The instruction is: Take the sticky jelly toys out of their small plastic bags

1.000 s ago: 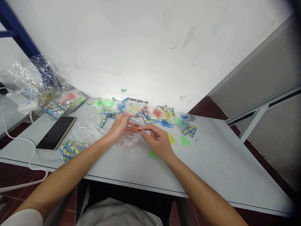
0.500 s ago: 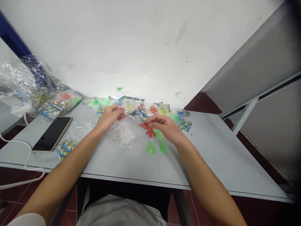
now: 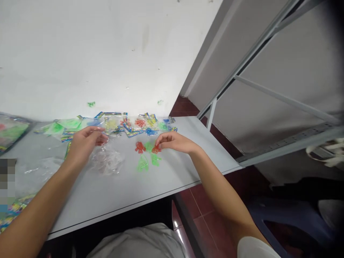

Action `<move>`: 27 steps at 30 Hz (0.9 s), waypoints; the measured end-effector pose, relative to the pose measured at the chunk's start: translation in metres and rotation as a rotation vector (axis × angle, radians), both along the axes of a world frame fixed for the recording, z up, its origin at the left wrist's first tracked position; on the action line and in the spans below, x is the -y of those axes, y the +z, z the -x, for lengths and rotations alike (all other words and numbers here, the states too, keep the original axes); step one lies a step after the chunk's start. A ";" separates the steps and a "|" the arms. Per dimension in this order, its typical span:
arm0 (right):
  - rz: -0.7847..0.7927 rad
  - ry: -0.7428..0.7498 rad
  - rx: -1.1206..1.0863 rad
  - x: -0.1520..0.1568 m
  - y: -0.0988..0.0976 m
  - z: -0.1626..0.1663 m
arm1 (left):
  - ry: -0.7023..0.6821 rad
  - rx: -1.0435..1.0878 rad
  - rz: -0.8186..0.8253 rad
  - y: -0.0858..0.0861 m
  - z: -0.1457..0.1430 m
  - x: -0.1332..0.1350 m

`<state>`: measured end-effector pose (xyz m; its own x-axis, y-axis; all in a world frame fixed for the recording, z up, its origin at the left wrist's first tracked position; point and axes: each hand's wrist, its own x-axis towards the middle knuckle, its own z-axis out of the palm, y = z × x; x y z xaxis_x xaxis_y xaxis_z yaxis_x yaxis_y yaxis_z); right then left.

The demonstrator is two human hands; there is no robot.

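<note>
My right hand (image 3: 172, 142) pinches a small red jelly toy (image 3: 156, 149) down on the grey table (image 3: 166, 179). Beside it lie another red toy (image 3: 139, 147) and green toys (image 3: 143, 163), loose on the table. My left hand (image 3: 84, 141) hovers over a crumpled clear plastic wrapper (image 3: 107, 162), its fingers curled on a small clear packet with something red in it. A row of colourful sealed toy packets (image 3: 126, 125) lies along the wall behind both hands.
White wall at the back with two green toys stuck on it (image 3: 91, 104). More clear plastic and packets lie at the left (image 3: 10, 130). The table's right edge drops to red floor tiles; a grey metal shelf frame (image 3: 242, 82) stands to the right.
The view has swung right, so the phone and cable are out of frame. My right hand has set the red toy down beside the green ones; my left hand drew back with its packet.
</note>
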<state>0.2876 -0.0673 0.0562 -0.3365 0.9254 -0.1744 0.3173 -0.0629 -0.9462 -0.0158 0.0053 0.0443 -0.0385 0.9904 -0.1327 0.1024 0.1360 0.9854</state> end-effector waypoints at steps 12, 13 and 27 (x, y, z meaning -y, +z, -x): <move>-0.057 -0.048 0.119 0.059 -0.001 -0.016 | 0.043 -0.016 -0.112 -0.003 -0.001 0.004; -0.043 -0.032 0.127 0.061 -0.001 -0.017 | 0.039 -0.018 -0.113 -0.004 -0.001 0.004; 0.147 0.071 0.241 0.021 -0.018 -0.044 | 0.029 -0.048 -0.078 0.002 -0.005 0.008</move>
<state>0.3320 -0.0886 0.0380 -0.3319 0.8599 -0.3879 0.5405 -0.1637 -0.8253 -0.0106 -0.0025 0.0461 -0.0713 0.9960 -0.0530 0.1467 0.0630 0.9872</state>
